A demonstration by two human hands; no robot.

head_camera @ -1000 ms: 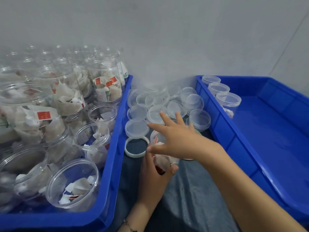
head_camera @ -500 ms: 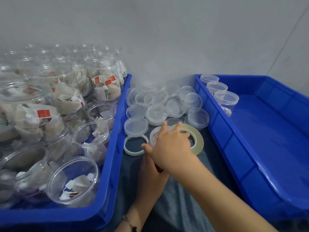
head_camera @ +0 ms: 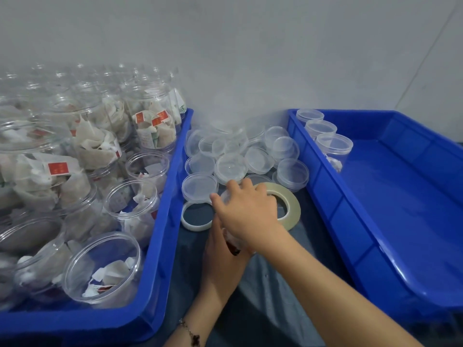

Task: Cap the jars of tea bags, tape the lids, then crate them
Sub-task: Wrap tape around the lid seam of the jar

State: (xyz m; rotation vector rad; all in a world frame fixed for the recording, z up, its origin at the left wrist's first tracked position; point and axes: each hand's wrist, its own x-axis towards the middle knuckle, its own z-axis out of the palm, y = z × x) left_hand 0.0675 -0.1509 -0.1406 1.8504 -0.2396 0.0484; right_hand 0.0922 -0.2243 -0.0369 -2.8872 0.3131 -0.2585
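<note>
Under the right hand (head_camera: 246,209), palm cupped over the lid, sits the tea-bag jar (head_camera: 234,242), gripped from below by the left hand (head_camera: 220,256): seat lid square, then twist.

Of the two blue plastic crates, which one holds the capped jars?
The right blue plastic crate: three clear lidded jars line its far-left wall. The left blue crate is packed with open jars.
</note>
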